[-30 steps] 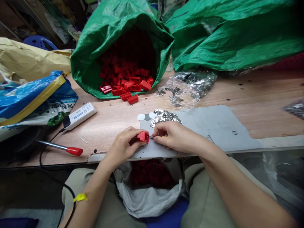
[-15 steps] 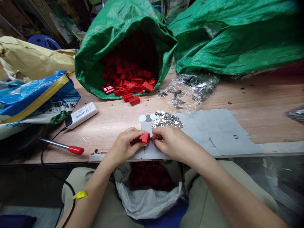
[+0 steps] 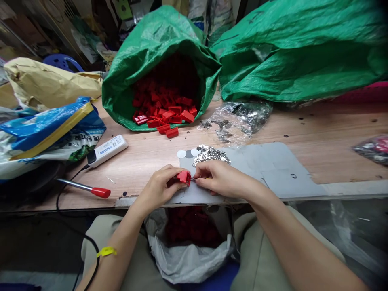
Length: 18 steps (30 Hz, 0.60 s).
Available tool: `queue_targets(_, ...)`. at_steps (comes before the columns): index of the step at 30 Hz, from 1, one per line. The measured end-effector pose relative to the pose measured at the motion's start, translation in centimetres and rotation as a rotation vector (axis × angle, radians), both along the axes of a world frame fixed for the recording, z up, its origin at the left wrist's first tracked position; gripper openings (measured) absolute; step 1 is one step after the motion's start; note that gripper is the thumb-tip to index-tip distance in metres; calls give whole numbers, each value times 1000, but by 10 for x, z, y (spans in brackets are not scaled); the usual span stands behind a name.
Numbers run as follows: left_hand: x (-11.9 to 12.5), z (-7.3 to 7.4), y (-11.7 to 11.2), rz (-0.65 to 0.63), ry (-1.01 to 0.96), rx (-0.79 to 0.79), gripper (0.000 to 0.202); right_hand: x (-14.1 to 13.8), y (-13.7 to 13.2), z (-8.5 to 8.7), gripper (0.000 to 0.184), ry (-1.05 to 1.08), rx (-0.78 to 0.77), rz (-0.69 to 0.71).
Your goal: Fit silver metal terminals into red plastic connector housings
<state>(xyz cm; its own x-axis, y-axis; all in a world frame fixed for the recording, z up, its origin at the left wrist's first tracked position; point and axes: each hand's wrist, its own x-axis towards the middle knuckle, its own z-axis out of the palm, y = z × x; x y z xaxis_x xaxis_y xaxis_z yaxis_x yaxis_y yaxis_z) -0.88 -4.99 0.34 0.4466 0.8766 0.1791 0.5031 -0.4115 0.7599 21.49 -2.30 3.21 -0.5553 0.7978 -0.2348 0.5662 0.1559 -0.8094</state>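
Two hands meet, left hand (image 3: 157,188) clamped on red clip (image 3: 183,177), right hand (image 3: 220,180) fingers (image 3: 200,173) pinching pin (image 3: 193,180).

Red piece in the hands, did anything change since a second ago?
Hardly anything. The left hand still pinches the red piece, and the right hand still presses a thin tool against it. Nothing was let go; the pile of silver bits stays put.

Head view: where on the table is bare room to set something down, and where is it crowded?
Bare wood lies between the white device and the left hand, which holds a red part, and right of the grey sheet below the closed green sack. Crowded: spilled red parts, metal pieces, the right hand.
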Motion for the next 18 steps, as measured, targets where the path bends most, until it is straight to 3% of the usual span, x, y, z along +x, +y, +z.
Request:
queue_targets(4, 0, -1, 0, -15, -5, 14, 22, -5, -3, 5, 13, -44, 83, -17)
queue_targets(18, 0, -2, 1, -42, -18, 37, 23, -10, -8, 8, 19, -163, 156, -43)
